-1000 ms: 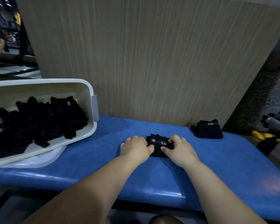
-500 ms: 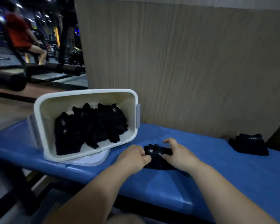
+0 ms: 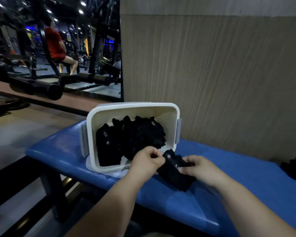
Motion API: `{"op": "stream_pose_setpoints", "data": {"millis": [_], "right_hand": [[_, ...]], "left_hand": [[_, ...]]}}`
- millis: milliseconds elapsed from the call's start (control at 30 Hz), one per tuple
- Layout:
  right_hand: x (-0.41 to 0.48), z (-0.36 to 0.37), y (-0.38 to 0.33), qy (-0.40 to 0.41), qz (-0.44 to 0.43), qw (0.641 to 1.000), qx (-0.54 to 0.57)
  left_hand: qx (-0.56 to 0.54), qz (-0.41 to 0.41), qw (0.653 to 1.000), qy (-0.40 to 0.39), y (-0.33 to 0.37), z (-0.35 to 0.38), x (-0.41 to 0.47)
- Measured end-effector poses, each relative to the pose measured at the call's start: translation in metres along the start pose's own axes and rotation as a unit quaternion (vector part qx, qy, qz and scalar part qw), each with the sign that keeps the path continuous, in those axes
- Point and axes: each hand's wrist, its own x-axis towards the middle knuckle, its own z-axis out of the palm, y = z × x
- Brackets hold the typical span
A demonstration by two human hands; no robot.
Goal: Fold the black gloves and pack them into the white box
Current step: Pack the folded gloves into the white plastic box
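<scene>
The bench (image 3: pixel 246 168) carries the box (image 3: pixel 133 106), tipped toward the person and holding a heap of packed gloves (image 3: pixel 135 139). The folded glove (image 3: pixel 174 170), flat on the bench a second ago, is now lifted just beside the box's near corner, so folding looks done and packing comes next. The left hand (image 3: pixel 145 161) pinches one end and the right hand (image 3: pixel 200 168) grips the other. A spare glove (image 3: pixel 294 170) lies well apart, to the right.

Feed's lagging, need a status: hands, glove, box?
Left hand and right hand both gripping the folded black glove. Glove beside white box, not yet in. Packed gloves crowd the box opening; another glove on blue bench.
</scene>
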Motion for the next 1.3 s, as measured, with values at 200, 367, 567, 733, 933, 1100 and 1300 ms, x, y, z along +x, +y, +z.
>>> {"op": "stream_pose_setpoints", "data": {"millis": [200, 367, 567, 733, 933, 1100, 1300], "right_hand": [[0.001, 0.018, -0.029, 0.010, -0.061, 0.987, 0.145], [0.012, 0.033, -0.053, 0.065, -0.100, 0.969, 0.217], [0.031, 0.050, -0.078, 0.127, -0.147, 0.958, 0.210], [0.045, 0.059, -0.090, 0.167, -0.144, 0.960, 0.172], [0.063, 0.064, -0.093, 0.205, -0.133, 0.963, 0.115], [0.077, 0.066, -0.101, 0.225, -0.145, 0.962, 0.044], [0.089, 0.068, -0.101, 0.211, -0.125, 0.965, -0.093]], "left_hand": [[-0.144, 0.029, 0.985, 0.093, 0.015, -0.018, 0.004], [-0.179, 0.078, 0.972, 0.134, 0.025, -0.033, 0.009], [-0.008, 0.153, 0.975, 0.162, 0.041, -0.045, 0.018], [0.269, 0.221, 0.906, 0.239, 0.043, -0.052, 0.035], [0.391, 0.160, 0.877, 0.227, 0.040, -0.057, 0.050], [0.446, 0.143, 0.864, 0.184, 0.038, -0.057, 0.060], [0.466, 0.135, 0.859, 0.163, 0.035, -0.057, 0.069]]}}
